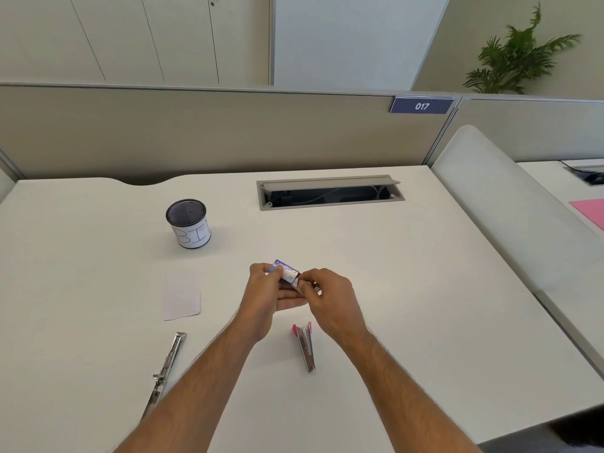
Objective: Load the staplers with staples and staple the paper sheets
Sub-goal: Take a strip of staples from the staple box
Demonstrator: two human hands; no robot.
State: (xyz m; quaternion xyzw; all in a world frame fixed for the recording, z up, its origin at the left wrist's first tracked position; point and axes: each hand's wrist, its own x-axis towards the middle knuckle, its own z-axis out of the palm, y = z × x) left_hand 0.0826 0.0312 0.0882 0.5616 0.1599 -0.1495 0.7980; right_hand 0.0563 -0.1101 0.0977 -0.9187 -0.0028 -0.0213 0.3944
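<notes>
Blue staple box [283,270]: L hand [265,291] grips; R hand [330,297] pinches flap, prob.

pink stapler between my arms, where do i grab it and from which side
Probably pinch the pink stapler across its narrow metal body, mid-length, coming from above with the right hand. It lies flat and apart from other things, long sides exposed, pink end pointing away.

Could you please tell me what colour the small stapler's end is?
Pink, on the small stapler; seen in the head view.
</notes>
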